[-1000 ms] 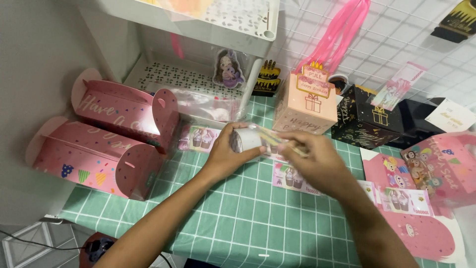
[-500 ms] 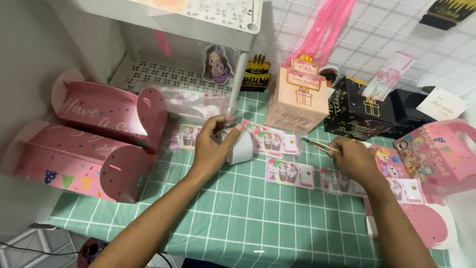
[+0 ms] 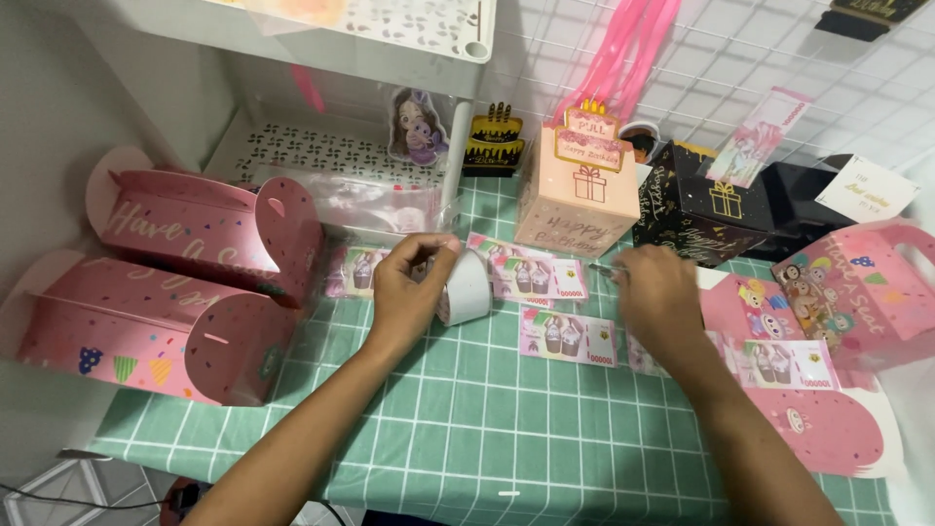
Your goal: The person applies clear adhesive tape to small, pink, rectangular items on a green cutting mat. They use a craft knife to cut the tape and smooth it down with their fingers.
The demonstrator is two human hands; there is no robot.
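Two pink boxes (image 3: 185, 282) beside left hand (image 3: 409, 282), tape roll (image 3: 466, 287)

Two pink handled gift boxes (image 3: 185, 282) lay on their sides at the desk's left. A peach square box (image 3: 575, 200) with a gold-edged topper stood at centre back; just right of it, a black box (image 3: 696, 209) with gold gift print. A pink cartoon-printed box (image 3: 862, 287) sat far right. A white card (image 3: 865, 188) leaned behind.
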